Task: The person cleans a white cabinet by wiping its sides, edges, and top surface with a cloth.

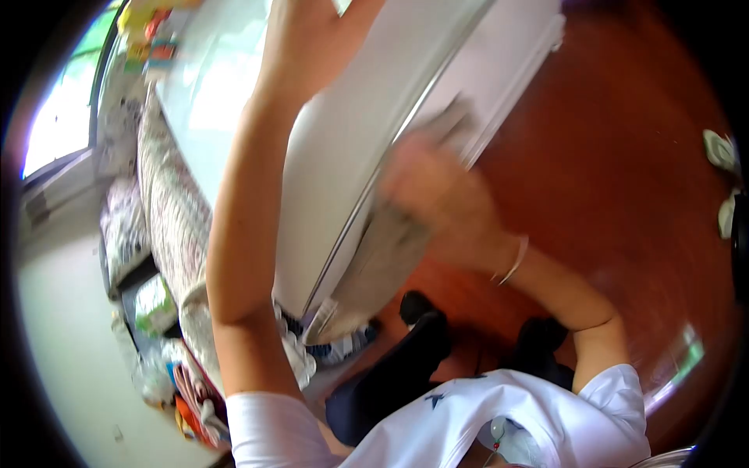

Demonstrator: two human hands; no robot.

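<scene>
My right hand (441,191), blurred by motion and with a thin bracelet at the wrist, is closed on a grey cloth (386,246). The cloth lies against the side of a white piece of furniture (351,132) and hangs down along its edge. A shiny metal-like strip runs along that side. My left hand (316,39) is at the top of the view on the furniture's white upper part, thumb apart from the fingers. Its fingertips are cut off by the frame.
A glossy red-brown floor (608,164) lies to the right, with white shoes (722,152) at its far side. A sofa with a patterned cover (175,171) stands left, near a window (66,101). Bags and folded cloths (191,390) are piled lower left. My dark shoes are below.
</scene>
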